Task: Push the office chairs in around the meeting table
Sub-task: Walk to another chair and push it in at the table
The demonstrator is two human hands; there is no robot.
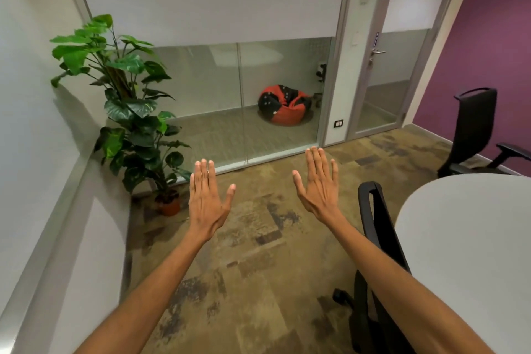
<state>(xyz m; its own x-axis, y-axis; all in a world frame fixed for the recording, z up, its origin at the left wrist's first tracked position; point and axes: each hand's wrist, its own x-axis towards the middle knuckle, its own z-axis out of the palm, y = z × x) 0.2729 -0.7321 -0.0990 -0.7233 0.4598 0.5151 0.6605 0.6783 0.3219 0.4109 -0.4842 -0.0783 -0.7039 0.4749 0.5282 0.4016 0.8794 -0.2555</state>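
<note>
Hovering flat and spread, left hand (207, 198) and right hand (319, 185) grip nothing; nearest chair (373, 227) sits tucked against the white tabletop (471, 244).

Bright even indoor light, soft plant (126, 100) shadow on left wall (31, 89), wide-angle bending at edges, slight blur

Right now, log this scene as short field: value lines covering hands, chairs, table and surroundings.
left hand: open, flat, held in the air, touching nothing
right hand: open, flat, touching nothing
near chair: black, close against the table edge
far chair: black, by the purple wall, apart from the table
table: white, rounded edge
potted plant: in the left corner
</note>
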